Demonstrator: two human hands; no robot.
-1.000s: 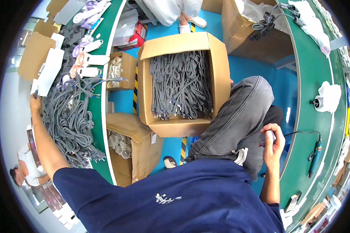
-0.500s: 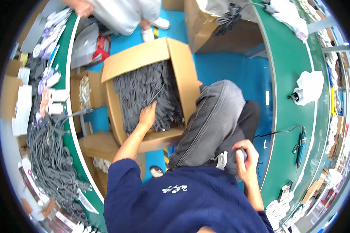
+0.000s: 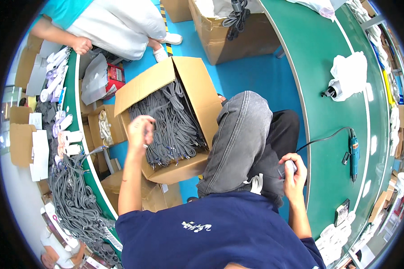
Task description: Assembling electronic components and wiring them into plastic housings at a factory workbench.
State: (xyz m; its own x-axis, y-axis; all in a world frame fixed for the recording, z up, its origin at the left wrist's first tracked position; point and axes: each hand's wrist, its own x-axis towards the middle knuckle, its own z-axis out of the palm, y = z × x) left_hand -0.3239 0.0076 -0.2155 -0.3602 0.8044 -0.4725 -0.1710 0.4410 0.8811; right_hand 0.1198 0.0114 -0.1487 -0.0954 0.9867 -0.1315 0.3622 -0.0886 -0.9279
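My left hand (image 3: pixel 140 130) is raised over the left side of an open cardboard box (image 3: pixel 197 85). Its fingers are curled round what looks like a grey cord, mostly hidden by the hand and smeared by motion. Bundles of grey cords (image 3: pixel 177 121) with bare wire ends fill the box, which stands tilted beside my left knee. My right hand (image 3: pixel 293 172) rests by my right thigh. Closed in it is a small grey-white piece (image 3: pixel 291 166), pinched near the thumb; its kind does not show.
A green bench (image 3: pixel 94 179) on the left carries a heap of grey cords (image 3: pixel 74 197). On the right-hand bench (image 3: pixel 323 166) lie a teal electric screwdriver (image 3: pixel 354 154) and a white plastic bag (image 3: pixel 349 76). Another person (image 3: pixel 116 27) stands at far left. A large carton (image 3: pixel 233 45) stands behind.
My left hand has come up out of the cords and moved left, fingers now curled. My right hand keeps its hold. The view has shifted, and more of the other person shows.
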